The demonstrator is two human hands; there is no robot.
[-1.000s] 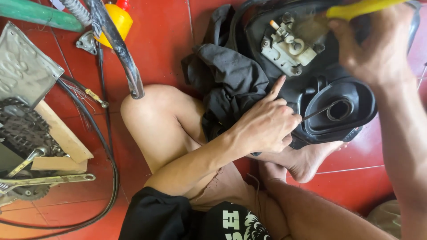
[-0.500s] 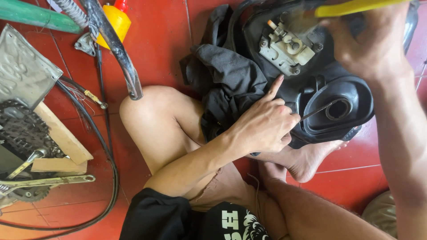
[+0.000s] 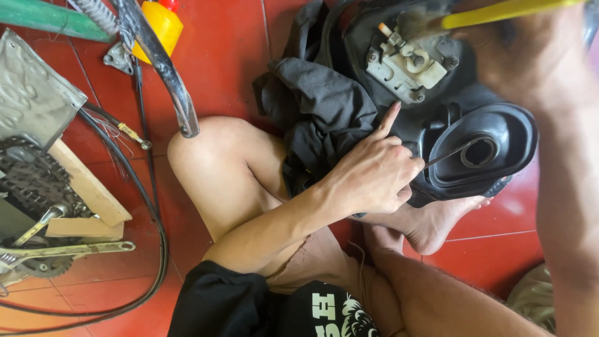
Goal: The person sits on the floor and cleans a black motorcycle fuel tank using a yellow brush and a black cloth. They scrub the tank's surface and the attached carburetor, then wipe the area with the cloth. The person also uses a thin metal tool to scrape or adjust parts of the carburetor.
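Black moulded housing (image 3: 480, 146): rests on the seated person's lap and foot, over a dark cloth (image 3: 324, 112), pale latch mechanism (image 3: 409, 65) exposed. Left hand (image 3: 374, 175): closed on a thin metal pick (image 3: 452, 151), forefinger extended onto the housing. Right hand (image 3: 530, 47): gripping a yellow-handled brush (image 3: 499, 11), bristles at the latch. Cleaning appears underway; extent finished cannot be told. Nearby on red tiles: chain and sprocket (image 3: 34, 181), wrench (image 3: 68, 251), cable (image 3: 156, 231).

Matt black plastic housing (image 3: 474, 137), soft cloth (image 3: 324, 112), glossy floor tiles (image 3: 224, 56).
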